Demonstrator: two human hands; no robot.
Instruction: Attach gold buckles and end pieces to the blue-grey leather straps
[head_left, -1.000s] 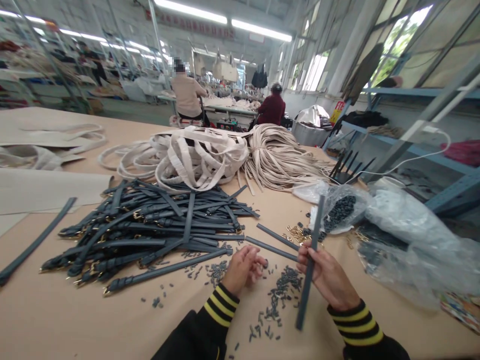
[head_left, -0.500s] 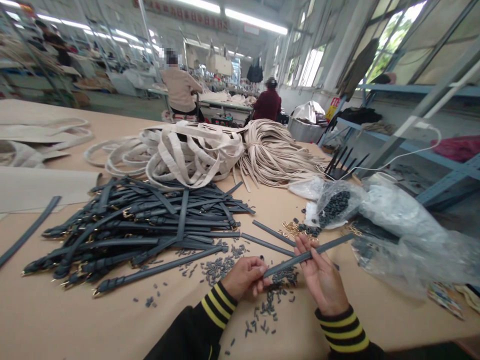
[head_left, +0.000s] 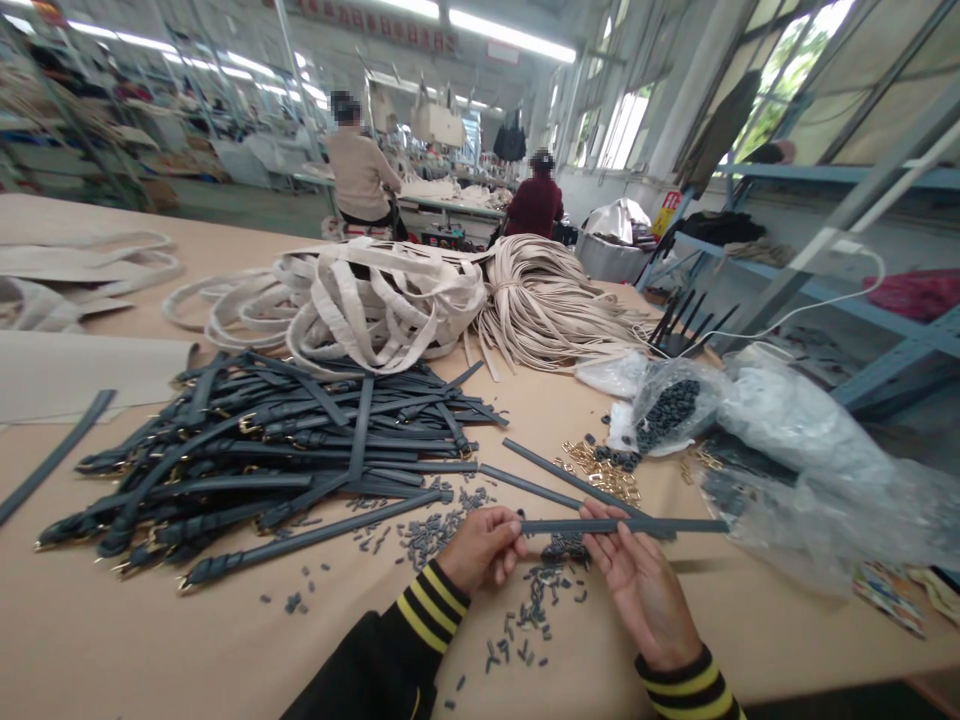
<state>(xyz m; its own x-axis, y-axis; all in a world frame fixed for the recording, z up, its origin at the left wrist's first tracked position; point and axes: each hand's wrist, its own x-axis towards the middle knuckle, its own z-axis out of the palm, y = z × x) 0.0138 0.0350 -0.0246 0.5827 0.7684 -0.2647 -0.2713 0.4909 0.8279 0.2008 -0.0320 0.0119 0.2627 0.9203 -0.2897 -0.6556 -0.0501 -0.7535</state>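
A dark grey strap (head_left: 694,526) is stretched level between my two hands above the table. My left hand (head_left: 480,550) pinches its left end between thumb and curled fingers. Farther along, my right hand (head_left: 645,590) is palm up, with the strap lying across its fingers and the thumb against it. The strap's right end sticks out past this hand. Small dark loop-like pieces (head_left: 439,530) are scattered beneath and beside my hands. Two more dark straps (head_left: 529,485) lie just behind. Gold buckles (head_left: 600,470) are heaped beyond my right hand.
A big pile of dark buckled straps (head_left: 300,440) covers the left side. Behind it lie looped beige webbing (head_left: 390,310) and a tied bundle of beige strips (head_left: 547,300). Clear plastic bags (head_left: 810,440) take up the right. Two people sit working farther back.
The held strap has turned from a slant to nearly level, its right end dropping. My right hand has moved slightly down; my left hand has shifted slightly left.
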